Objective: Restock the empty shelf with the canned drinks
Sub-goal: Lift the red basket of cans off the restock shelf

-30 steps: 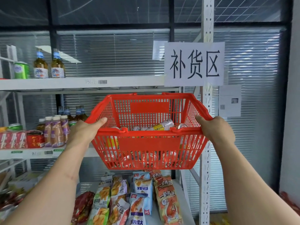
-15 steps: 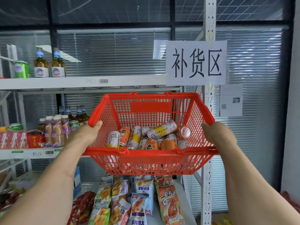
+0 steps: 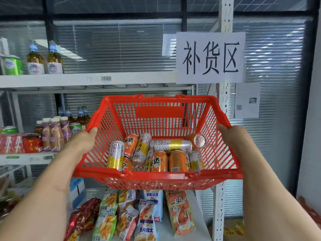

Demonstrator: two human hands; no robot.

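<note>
A red plastic basket (image 3: 159, 117) hangs in front of the shelving, held up by both hands. My left hand (image 3: 81, 142) grips its left rim and my right hand (image 3: 233, 139) grips its right rim. Several canned drinks (image 3: 154, 153), orange ones and white-and-yellow ones, lie jumbled on the basket's floor. Behind the basket, the right part of the middle shelf (image 3: 26, 158) is hidden. The top shelf (image 3: 86, 80) is bare from its middle to the right.
Two bottles (image 3: 45, 58) and a green can (image 3: 12, 65) stand at the top shelf's left end. Bottles and red boxes (image 3: 20, 143) fill the middle shelf's left. Snack bags (image 3: 132, 216) lie on the bottom shelf. A paper sign (image 3: 210, 57) hangs on the white upright post (image 3: 224, 13).
The basket has come down and its near side has tipped toward me, so the cans inside now show. Both hands kept their grip on the rims.
</note>
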